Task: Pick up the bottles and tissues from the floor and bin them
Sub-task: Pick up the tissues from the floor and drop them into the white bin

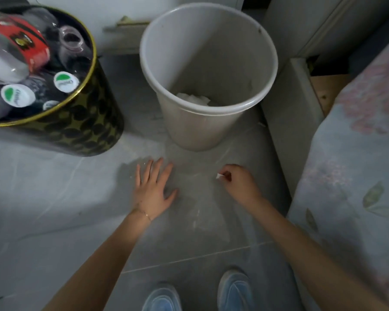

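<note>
Tissue scrap (219,175), small and white, sat pinched between the fingertips of your right hand (236,182), which was curled closed around it low over the grey tiled floor (54,198). Your left hand (154,187) was spread flat and open, holding nothing, fingers pointing away from you, just above or on the tiles; you could not tell which from this angle. Straight beyond both hands stood the pale plastic bin (208,70), upright, with a clump of white tissues (193,98) lying at its bottom. Left of that bin stood a black and gold patterned tub (76,126), filled with plastic bottles (16,50), several showing white caps with green marks. Your blue shoes (234,290) showed at the near edge, and a floral covered bed (357,153) ran along your right.
</note>
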### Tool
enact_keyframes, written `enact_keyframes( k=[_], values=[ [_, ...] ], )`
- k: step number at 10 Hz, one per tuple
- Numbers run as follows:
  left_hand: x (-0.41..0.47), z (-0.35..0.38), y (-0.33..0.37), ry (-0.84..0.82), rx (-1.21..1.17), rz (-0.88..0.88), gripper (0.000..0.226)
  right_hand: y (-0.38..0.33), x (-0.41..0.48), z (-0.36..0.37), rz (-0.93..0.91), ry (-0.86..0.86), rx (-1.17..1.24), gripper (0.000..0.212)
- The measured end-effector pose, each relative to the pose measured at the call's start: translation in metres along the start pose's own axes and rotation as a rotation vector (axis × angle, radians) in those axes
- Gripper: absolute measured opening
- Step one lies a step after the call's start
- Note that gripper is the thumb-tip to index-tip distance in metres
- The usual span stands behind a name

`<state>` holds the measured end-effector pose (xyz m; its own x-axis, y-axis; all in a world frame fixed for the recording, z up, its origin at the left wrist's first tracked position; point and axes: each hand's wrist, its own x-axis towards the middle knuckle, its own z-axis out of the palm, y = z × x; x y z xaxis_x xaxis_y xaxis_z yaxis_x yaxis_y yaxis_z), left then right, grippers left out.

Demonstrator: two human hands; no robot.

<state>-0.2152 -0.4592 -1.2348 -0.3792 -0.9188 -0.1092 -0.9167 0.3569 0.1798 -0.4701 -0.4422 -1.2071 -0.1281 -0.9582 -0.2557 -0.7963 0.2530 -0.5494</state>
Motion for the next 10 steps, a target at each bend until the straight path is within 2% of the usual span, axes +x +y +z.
enact_keyframes(
  k=[2,3,4,6,7,8,9,10],
  values=[
    [0.005,-0.031,-0.018,0.082,0.017,-0.081,0.071,-0.112,-0.006,-0.080,-0.247,0.126,0.358,0.005],
    [0.014,-0.048,-0.024,0.151,-0.013,-0.107,0.070,-0.152,-0.006,-0.111,-0.335,0.084,0.525,0.008],
    [0.023,-0.065,-0.023,0.221,-0.037,-0.099,0.070,-0.179,-0.009,-0.132,-0.403,0.164,0.553,0.009],
    [0.046,-0.087,-0.021,0.324,-0.103,-0.045,0.064,-0.186,0.032,-0.147,-0.285,0.302,0.681,0.010],
    [0.057,-0.085,-0.024,0.420,-0.152,0.014,0.053,-0.173,0.063,-0.148,-0.174,0.385,0.554,0.012],
    [0.066,-0.076,-0.026,0.388,-0.148,0.032,0.052,-0.162,0.088,-0.153,-0.111,0.263,0.184,0.013],
    [0.071,-0.085,-0.026,0.309,-0.096,0.075,0.054,-0.164,0.099,-0.160,-0.052,0.014,-0.052,0.030],
    [0.069,-0.120,-0.021,0.194,-0.079,0.073,0.056,-0.181,0.085,-0.169,-0.004,0.023,-0.073,0.037]
  ],
)
